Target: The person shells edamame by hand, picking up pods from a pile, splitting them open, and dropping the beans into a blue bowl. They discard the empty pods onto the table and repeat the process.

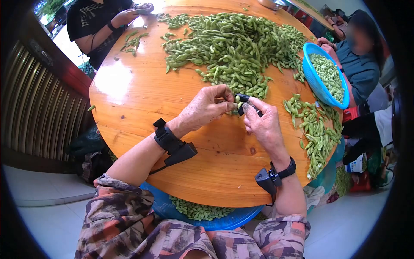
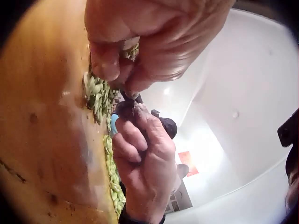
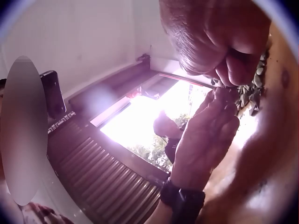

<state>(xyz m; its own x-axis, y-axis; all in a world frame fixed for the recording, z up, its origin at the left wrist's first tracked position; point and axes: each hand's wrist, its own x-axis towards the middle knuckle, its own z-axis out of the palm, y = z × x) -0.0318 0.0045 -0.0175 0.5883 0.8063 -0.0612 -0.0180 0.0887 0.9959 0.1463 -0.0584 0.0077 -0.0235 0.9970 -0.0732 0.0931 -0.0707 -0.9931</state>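
Observation:
In the head view my left hand (image 1: 207, 108) and right hand (image 1: 265, 123) meet over the near half of a round wooden table (image 1: 207, 168). Thumb and fingers of the left hand pinch a small green soybean pod (image 1: 237, 99). From the other side the right thumb and fingers grip at the same pod, with black coverings (image 1: 243, 97) round some fingertips. Both wrist views show the fingertips close together, and the fingers largely hide the pod. Just beyond the hands lies a large heap of green soybean pods (image 1: 228, 47).
A blue basket (image 1: 312, 80) of small green pieces stands at the right, beside a smaller pile of pods (image 1: 317, 134). Below the near table edge is a blue basin (image 1: 164, 205) holding more. One person (image 1: 99, 30) sits at the far left, another (image 1: 360, 64) at the right.

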